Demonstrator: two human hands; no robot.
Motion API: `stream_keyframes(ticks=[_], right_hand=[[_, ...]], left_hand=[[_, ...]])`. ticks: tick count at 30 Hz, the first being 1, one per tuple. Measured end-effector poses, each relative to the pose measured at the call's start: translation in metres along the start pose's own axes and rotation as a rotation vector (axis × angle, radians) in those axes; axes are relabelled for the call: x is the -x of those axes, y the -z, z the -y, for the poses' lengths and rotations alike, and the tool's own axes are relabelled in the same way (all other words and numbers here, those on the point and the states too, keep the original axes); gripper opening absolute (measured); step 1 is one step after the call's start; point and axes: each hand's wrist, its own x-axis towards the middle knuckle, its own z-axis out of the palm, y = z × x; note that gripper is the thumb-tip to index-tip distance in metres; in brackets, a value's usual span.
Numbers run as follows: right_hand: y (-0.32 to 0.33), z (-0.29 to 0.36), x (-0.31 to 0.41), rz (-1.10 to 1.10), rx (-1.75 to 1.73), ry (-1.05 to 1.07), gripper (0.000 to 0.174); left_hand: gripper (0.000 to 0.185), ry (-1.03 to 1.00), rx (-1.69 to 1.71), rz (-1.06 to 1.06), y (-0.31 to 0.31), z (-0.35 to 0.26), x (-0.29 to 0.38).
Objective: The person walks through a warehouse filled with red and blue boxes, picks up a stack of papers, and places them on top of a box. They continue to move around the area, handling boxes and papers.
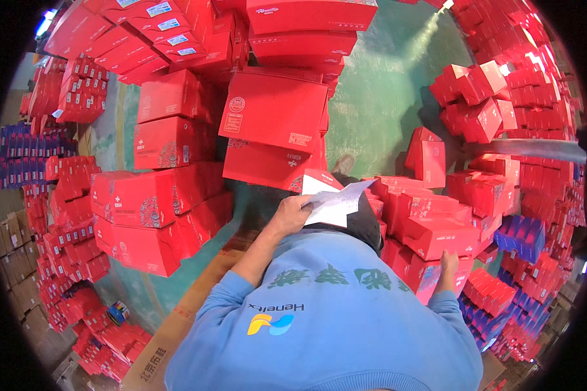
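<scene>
My left hand (pixel 293 214) grips a few loose sheets of paper (pixel 333 201), which fan out to the right in front of my waist. The sheets bear print too small to read; the top one is creased. My right hand (pixel 449 264) is at the near edge of a red cardboard box (pixel 440 238), on the right side of my body. Its fingers point away from me and seem to touch the box, but whether they grip it is unclear. Another red box (pixel 438 281) sits beneath that one, partly behind my hand and forearm.
Ahead stands a tall stack of red cartons (pixel 274 110), with more cartons (pixel 132 195) to the left. Red boxes (pixel 479 93) are heaped at right. A brown cardboard strip (pixel 176 322) lies on the green floor (pixel 372 88). Purple boxes (pixel 521 237) stand at far right.
</scene>
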Motion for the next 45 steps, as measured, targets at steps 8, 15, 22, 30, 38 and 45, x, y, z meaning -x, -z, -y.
stream_keyframes(ticks=[8, 15, 22, 30, 38, 45], right_hand=[[0.041, 0.249, -0.097, -0.049, -0.438, 0.560, 0.044], [0.013, 0.350, -0.253, 0.716, -0.537, 0.758, 0.041], [0.091, 0.289, -0.359, 0.709, -0.934, 0.130, 0.037], [0.145, 0.290, -0.373, 0.713, -0.979, -0.006, 0.036], [0.271, 0.503, -0.397, 1.014, -1.170, 0.306, 0.044], [0.360, 0.691, -0.424, 1.140, -2.126, 0.121, 0.045]], left_hand=[[0.029, 0.140, 0.007, -0.131, -0.013, -0.022, -0.094], [0.041, 0.280, -0.061, -0.275, -0.062, -0.124, -0.237], [0.035, 0.277, -0.042, -0.006, -0.092, -0.203, -0.404], [0.033, -0.055, 0.022, 0.134, -0.110, -0.275, -0.557], [0.033, -0.380, 0.058, 0.162, -0.098, -0.364, -0.695], [0.030, -0.359, 0.094, 0.331, -0.046, -0.421, -0.830]])
